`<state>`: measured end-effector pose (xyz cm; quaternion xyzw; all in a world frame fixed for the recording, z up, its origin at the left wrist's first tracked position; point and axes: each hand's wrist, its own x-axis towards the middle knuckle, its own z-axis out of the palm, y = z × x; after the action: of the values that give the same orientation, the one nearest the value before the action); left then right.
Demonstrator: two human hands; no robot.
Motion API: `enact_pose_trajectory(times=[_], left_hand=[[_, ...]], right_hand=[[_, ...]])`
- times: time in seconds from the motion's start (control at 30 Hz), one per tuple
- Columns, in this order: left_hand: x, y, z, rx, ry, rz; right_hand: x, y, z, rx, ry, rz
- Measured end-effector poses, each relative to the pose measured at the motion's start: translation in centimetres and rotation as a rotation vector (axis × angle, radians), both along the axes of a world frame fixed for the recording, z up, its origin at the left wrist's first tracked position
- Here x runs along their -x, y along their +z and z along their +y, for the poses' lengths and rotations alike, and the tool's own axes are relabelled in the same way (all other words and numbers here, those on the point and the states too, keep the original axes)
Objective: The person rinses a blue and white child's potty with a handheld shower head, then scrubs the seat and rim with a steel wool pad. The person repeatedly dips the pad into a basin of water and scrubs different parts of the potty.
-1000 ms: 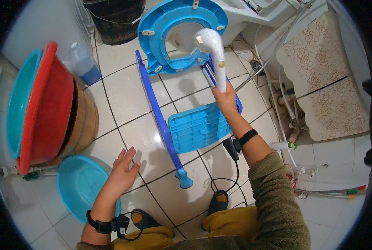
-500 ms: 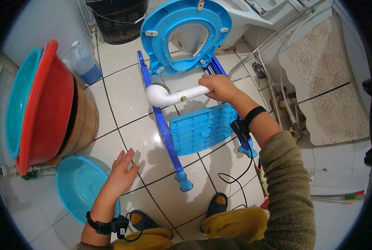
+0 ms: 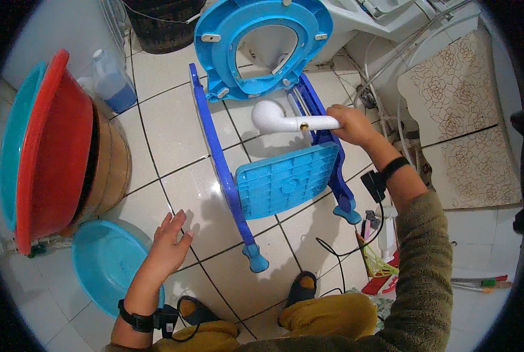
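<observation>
My right hand (image 3: 350, 125) is closed around the handle of a white hand-held device (image 3: 300, 123) with a round, bulbous head and a small gold button; its exact kind I cannot make out. The device is held level, head toward the left, above the frame of a blue child's toilet ladder seat (image 3: 206, 70). That seat's ring is raised at the far end, underside showing. Between its dark blue legs sits a light blue ribbed step (image 3: 288, 180). My left hand (image 3: 171, 243) hangs with fingers spread, holding nothing, beside a light blue basin (image 3: 106, 258).
Red and turquoise tubs (image 3: 56, 158) lean on a wooden barrel (image 3: 112, 164) at left. Behind them stand a jug of blue liquid (image 3: 114, 82) and a dark bucket (image 3: 162, 26). Hoses and patterned boards (image 3: 458, 88) line the right. A black cable (image 3: 338, 255) dangles from my right wrist.
My right hand has moved right with the white device, whose head has shifted right and away from the left leg of the ladder seat. My left hand stays almost still.
</observation>
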<state>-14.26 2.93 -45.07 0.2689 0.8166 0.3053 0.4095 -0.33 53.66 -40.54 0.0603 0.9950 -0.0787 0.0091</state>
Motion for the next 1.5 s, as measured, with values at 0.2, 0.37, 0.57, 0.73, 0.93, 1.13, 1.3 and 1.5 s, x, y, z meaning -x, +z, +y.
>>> enact_pose_trajectory(times=[0.2,0.37,0.57,0.73,0.93,1.13,1.3,1.5], left_hand=[[-0.1,-0.5,0.4,0.029,-0.046,0.018],[-0.7,-0.5,1.5,0.025,-0.072,0.02],[-0.7,-0.1,1.0,0.04,-0.051,0.026],[-0.3,-0.2,1.0,0.065,-0.046,0.009],[-0.5,-0.6,1.9,0.043,-0.078,0.013],[-0.7,-1.4,1.9,0.026,-0.051,0.01],[-0.2,-0.3,1.9,0.074,-0.08,0.0],[0.2,4.5,2.2,0.055,-0.003,-0.045]], right_hand=[[-2.8,-1.1,1.0,0.321,-0.432,0.048],[-0.7,-1.6,2.1,0.382,-0.404,0.077],[-3.2,-1.6,1.5,0.238,-0.448,-0.082],[-6.2,-0.9,1.2,0.331,-0.543,-0.218],[-4.5,-0.1,0.5,0.323,-0.572,-0.156],[-1.0,-4.4,-7.9,0.62,-0.733,0.25],[2.9,-7.1,-17.9,1.145,-0.893,0.515],[7.5,-6.5,-20.5,1.851,-1.059,0.68]])
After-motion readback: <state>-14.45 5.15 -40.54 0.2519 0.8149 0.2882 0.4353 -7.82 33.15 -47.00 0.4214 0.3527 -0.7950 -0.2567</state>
